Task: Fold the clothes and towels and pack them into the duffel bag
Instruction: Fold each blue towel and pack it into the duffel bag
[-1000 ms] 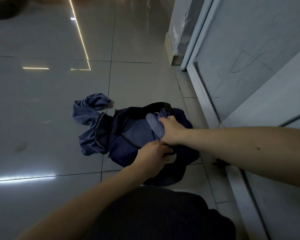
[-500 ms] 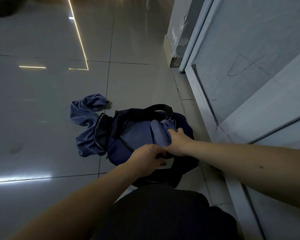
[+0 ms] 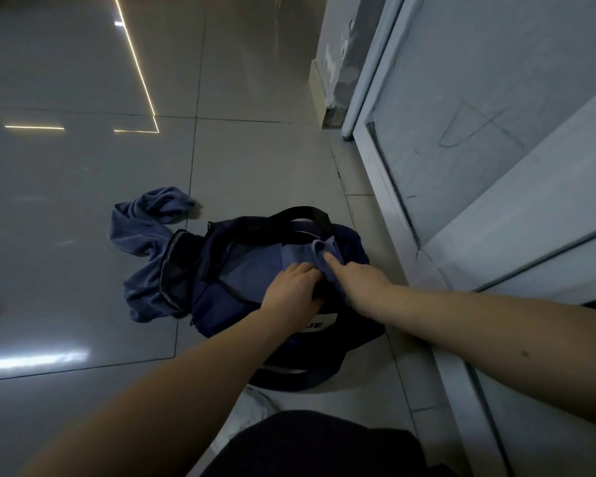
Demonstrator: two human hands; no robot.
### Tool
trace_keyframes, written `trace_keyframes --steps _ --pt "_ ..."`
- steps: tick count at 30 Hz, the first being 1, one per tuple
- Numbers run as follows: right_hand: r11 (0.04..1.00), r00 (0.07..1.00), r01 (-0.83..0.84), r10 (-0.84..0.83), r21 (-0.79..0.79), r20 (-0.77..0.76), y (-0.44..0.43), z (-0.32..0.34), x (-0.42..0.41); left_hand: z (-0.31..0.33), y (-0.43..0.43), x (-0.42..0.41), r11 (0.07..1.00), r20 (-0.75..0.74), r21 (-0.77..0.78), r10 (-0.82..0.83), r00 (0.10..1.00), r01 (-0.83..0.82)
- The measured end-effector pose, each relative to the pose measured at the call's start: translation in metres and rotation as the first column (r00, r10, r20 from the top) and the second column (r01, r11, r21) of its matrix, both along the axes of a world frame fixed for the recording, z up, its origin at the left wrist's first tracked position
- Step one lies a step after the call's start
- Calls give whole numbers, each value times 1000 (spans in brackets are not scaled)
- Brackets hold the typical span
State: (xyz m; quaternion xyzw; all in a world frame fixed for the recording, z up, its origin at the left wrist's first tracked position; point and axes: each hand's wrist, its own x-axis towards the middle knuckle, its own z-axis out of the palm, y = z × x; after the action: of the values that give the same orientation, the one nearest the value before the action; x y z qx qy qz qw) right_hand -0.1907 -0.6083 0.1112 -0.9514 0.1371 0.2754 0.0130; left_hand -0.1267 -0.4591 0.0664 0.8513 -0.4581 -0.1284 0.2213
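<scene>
A dark navy duffel bag (image 3: 221,297) with a black strap lies open on the tiled floor. A blue towel (image 3: 300,256) sits folded in its opening. My right hand (image 3: 355,280) pinches the towel's near right edge, thumb on top. My left hand (image 3: 293,294) grips the bag's near rim beside it, its fingers curled over the edge. A second blue garment (image 3: 141,232) hangs crumpled out of the bag's left end onto the floor.
A white door frame and wall (image 3: 410,235) run close along the bag's right side. Glossy grey floor tiles (image 3: 66,270) spread to the left and beyond. My dark-clothed knee (image 3: 307,445) is at the bottom.
My right hand has slid back from the towel's far end to its near right edge, drawing the towel lower into the bag. My left hand has stayed on the rim.
</scene>
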Motion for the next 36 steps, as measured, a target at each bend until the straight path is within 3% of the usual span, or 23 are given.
trace_keyframes --steps 3,6,9,13,16,19,29,36 --pt "998 999 -24 25 -61 22 2 -5 -4 -1 -4 0 999 32 44 -20 999 19" --pt "994 986 -61 75 -96 152 2 -3 -7 0 -6 3 999 32 25 23 999 -24" --pt "999 959 15 -25 39 281 -4 -2 -13 2 -8 6 998 23 2 57 998 -57" --pt "969 914 136 -203 207 351 -16 -1 -18 2 -13 8 997 62 68 -29 998 25" --pt "949 892 228 -293 217 345 -25 -1 -8 3 -17 14 981 114 161 -129 985 109" --pt "946 894 300 -324 125 309 -37 -6 10 3 -21 16 957 143 232 -209 967 172" --pt "967 964 248 -252 60 80 -48 -8 32 3 -28 13 937 195 294 -250 948 187" --pt "919 893 360 -389 161 226 -61 16 26 6 -30 12 916 211 344 -291 933 208"
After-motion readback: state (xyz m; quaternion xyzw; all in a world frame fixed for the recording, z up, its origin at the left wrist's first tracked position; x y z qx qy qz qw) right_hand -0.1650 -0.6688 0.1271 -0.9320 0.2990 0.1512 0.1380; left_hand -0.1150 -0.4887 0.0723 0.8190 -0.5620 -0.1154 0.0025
